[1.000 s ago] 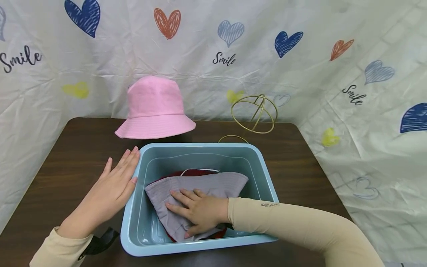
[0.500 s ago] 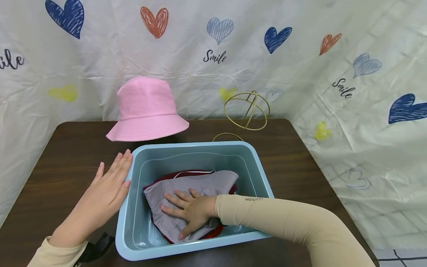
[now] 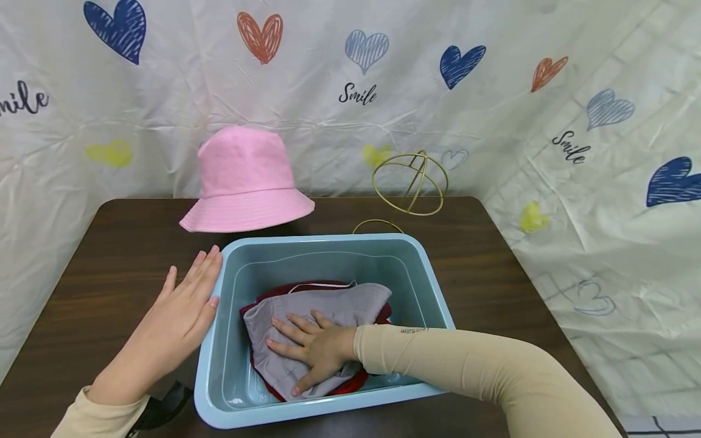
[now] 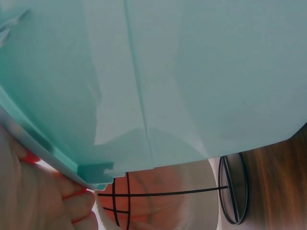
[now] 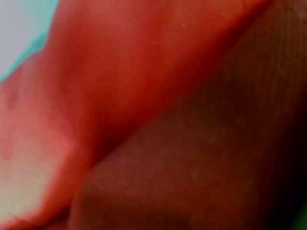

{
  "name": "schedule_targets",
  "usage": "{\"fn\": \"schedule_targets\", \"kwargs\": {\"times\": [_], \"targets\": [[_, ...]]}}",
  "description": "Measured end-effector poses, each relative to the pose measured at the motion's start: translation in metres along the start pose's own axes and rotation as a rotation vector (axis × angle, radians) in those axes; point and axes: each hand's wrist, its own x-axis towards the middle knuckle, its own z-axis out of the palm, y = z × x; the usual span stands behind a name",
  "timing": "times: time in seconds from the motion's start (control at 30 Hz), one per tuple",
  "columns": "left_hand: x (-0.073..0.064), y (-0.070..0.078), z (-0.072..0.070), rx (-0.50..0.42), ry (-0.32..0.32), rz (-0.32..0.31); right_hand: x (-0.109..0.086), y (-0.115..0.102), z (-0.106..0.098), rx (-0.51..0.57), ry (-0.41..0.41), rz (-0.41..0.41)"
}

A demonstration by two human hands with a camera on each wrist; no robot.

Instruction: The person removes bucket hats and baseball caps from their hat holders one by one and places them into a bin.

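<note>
Gray bucket hat (image 3: pixel 350 302) lies flattened in the light blue plastic bin (image 3: pixel 323 409), lower center of the head view. Compared with a second ago, it looks more drawn in at the upper right corner, and more of the dark red cloth (image 3: pixel 353 382) beneath it shows along its edges; since half a second ago, little in the bin has changed. The right hand (image 3: pixel 314 347) presses on the gray hat with fingers spread, a little further left than a second ago. At left, the left hand (image 3: pixel 175 325) has its fingers straight and laid against the bin's outer side, as before. Behind the bin, upper left of center, is a pink bucket hat (image 3: pixel 246 176); right of center is a gold wire stand (image 3: pixel 423 214).

In the left wrist view, the bin's pale wall fills the upper part, the left hand touching its rim at lower left. Dark wires cross a reddish round hollow at bottom center.

The right wrist view is blurred red, with pale teal at upper left; finger state cannot be told there.
</note>
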Motion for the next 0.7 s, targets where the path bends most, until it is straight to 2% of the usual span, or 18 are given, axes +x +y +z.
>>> {"fn": "schedule_targets", "kwargs": {"times": [0.2,0.33,0.53,0.7], "targets": [[-0.002,0.000,-0.001,-0.003,0.009,-0.005,-0.002,-0.002,-0.005,-0.034,0.006,0.006],[-0.004,0.000,0.001,-0.012,-0.003,-0.010,-0.012,0.000,-0.023,0.030,-0.025,0.024],[-0.003,0.000,0.001,-0.017,-0.012,-0.009,-0.046,0.014,-0.043,0.115,-0.012,0.149],[-0.001,0.001,0.001,-0.013,-0.020,-0.005,-0.077,0.029,-0.045,0.215,0.045,0.180]]}}
